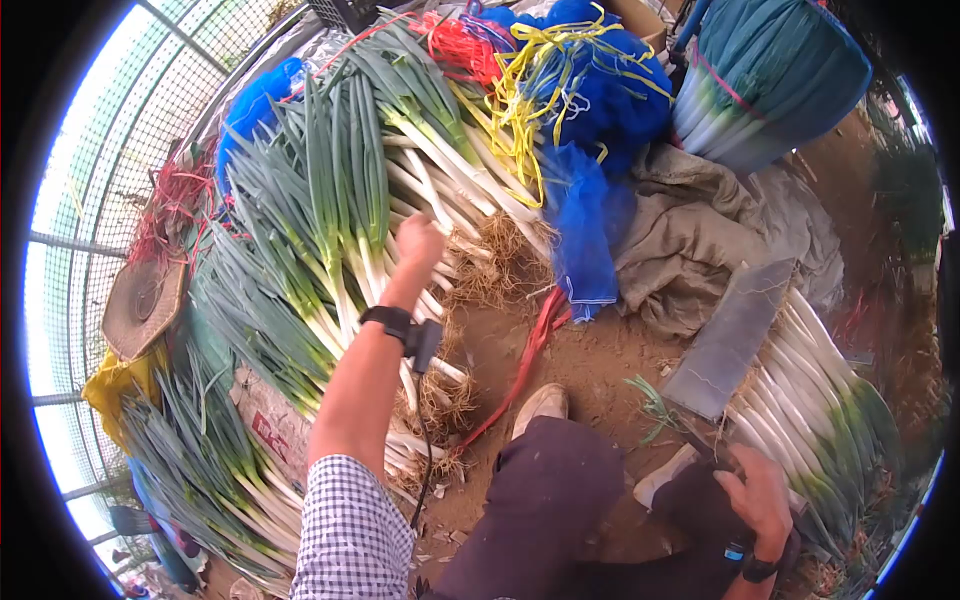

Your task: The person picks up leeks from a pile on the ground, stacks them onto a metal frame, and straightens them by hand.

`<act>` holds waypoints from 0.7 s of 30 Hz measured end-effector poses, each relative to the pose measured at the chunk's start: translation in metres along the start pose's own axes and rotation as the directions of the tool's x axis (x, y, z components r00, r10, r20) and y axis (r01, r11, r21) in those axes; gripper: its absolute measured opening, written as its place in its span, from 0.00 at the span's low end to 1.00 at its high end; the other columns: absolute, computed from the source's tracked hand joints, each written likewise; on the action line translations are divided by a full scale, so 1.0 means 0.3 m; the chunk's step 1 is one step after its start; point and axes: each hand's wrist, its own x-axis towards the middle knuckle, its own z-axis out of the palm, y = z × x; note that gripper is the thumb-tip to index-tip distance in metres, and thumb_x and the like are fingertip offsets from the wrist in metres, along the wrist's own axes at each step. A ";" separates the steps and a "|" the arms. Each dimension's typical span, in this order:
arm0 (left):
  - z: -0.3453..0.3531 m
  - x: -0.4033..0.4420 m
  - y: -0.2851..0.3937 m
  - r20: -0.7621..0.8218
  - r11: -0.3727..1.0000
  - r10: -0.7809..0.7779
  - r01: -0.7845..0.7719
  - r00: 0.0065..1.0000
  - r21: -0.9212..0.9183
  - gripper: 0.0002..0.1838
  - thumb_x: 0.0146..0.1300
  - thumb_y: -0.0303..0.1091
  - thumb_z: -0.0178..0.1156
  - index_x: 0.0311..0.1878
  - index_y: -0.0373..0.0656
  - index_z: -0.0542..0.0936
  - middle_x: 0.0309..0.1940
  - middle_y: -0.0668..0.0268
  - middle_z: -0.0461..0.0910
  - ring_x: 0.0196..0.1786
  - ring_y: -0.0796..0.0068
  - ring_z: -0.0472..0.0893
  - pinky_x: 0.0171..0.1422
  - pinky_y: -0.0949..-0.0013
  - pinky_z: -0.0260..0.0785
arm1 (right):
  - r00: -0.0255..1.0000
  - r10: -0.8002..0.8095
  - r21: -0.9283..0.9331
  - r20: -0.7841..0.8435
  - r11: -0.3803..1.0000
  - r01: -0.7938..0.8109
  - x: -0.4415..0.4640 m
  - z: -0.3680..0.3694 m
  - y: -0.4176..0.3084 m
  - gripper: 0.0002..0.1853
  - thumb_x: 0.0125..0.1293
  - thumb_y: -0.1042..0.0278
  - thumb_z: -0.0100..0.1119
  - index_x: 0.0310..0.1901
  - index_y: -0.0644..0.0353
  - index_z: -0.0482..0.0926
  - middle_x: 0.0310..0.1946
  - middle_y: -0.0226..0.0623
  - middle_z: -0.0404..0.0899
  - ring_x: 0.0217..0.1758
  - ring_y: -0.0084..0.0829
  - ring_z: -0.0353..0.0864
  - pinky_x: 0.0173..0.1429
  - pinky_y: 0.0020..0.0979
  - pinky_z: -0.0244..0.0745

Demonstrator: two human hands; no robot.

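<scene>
My left hand (420,240) is closed at the white stalks of a large heap of green onions (335,190), seemingly around one stalk; its fingertips are hidden. Hairy roots (505,260) hang out on the heap's near side. Low on the right, my right hand (760,495) has its fingers curled by my knee. A thin dark thing (700,436) runs up to those fingers, too unclear to name. Just beyond it lie a grey flat sheet (730,340) and a row of paler, cleaned green onions (800,390), with a green sprig (654,410) beside them.
Blue netting (610,90) and yellow ties (530,70) lie at the back. A wrapped bundle of green onions (770,85) stands back right near brown sacking (690,220). A red strap (525,360) crosses the soil. A straw hat (145,305) is by the mesh wall.
</scene>
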 end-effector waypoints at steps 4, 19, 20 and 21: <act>-0.062 0.013 -0.084 0.183 0.809 -0.251 0.310 0.951 -0.500 0.16 0.68 0.19 0.50 0.57 0.27 0.77 0.38 0.52 0.83 0.36 0.57 0.87 0.41 0.56 0.84 | 0.997 0.064 0.024 0.046 0.998 -0.065 0.021 0.007 0.022 0.22 0.56 0.67 0.71 0.52 0.62 0.79 0.34 0.47 0.79 0.39 0.51 0.79 0.44 0.47 0.71; 0.180 0.164 0.071 0.165 0.648 -0.502 0.496 0.849 -0.578 0.15 0.60 0.29 0.75 0.43 0.30 0.80 0.39 0.54 0.80 0.31 0.64 0.82 0.26 0.64 0.75 | 0.998 0.064 -0.056 0.003 0.996 -0.064 0.028 -0.023 0.015 0.26 0.52 0.73 0.72 0.55 0.64 0.80 0.46 0.47 0.81 0.45 0.47 0.80 0.54 0.45 0.72; 0.173 0.165 0.068 0.171 0.639 -0.506 0.501 0.845 -0.585 0.15 0.60 0.29 0.75 0.43 0.31 0.81 0.38 0.56 0.80 0.31 0.65 0.81 0.26 0.65 0.74 | 0.997 0.075 -0.060 0.021 0.995 -0.074 0.023 -0.031 0.014 0.27 0.52 0.73 0.72 0.56 0.63 0.80 0.47 0.47 0.81 0.46 0.47 0.80 0.55 0.45 0.72; 0.167 0.170 0.065 0.176 0.628 -0.508 0.503 0.843 -0.594 0.14 0.60 0.29 0.75 0.43 0.32 0.81 0.37 0.57 0.80 0.31 0.66 0.80 0.27 0.65 0.73 | 0.996 0.085 -0.064 0.036 0.994 -0.083 0.019 -0.037 0.015 0.27 0.52 0.73 0.72 0.56 0.63 0.80 0.48 0.47 0.81 0.47 0.47 0.80 0.57 0.45 0.71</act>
